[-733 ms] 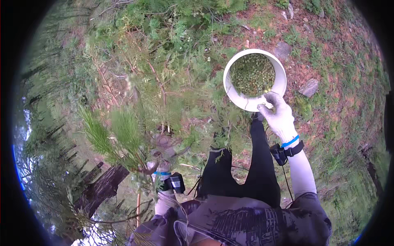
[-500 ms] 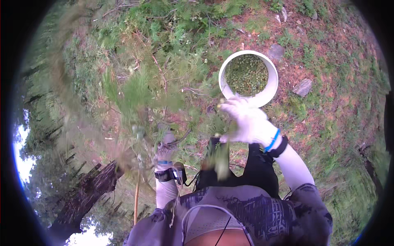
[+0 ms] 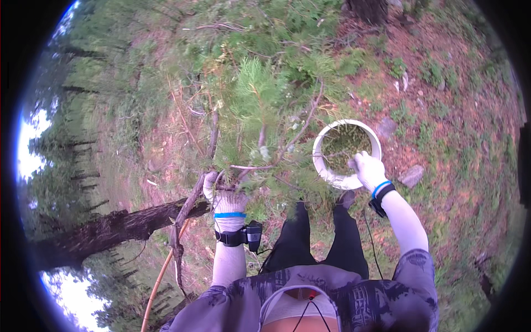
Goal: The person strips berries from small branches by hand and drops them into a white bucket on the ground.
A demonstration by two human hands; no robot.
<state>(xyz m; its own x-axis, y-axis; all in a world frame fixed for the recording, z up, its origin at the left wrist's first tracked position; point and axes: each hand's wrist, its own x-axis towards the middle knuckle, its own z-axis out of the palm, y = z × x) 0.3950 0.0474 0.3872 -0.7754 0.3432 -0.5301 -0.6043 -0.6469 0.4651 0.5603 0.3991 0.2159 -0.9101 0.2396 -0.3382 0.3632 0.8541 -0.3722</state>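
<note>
My left hand (image 3: 225, 195), in a pale knit glove, is closed around a leafy conifer branch (image 3: 193, 200). Green sprays (image 3: 255, 88) spread from that branch ahead of me. A white bucket (image 3: 376, 145) stands on the ground in front of my feet, partly filled with small greenish cones or berries (image 3: 340, 143). Over its near right rim reaches my right hand (image 3: 367, 168), also in a pale glove. Its fingers are curled together above the contents, and whatever they hold is too small to make out.
A thick dark trunk (image 3: 110, 229) crosses at the left, with a thin orange-brown stick (image 3: 157, 279) near it. Grey stones (image 3: 411, 175) lie right of the bucket on needle-covered, grassy ground. Another trunk base (image 3: 368, 10) stands at the far side.
My right hand has gone from the bucket's near side to over its inside, its fingers now curled. The leafy sprays have shifted right. The whole view has shifted too.
</note>
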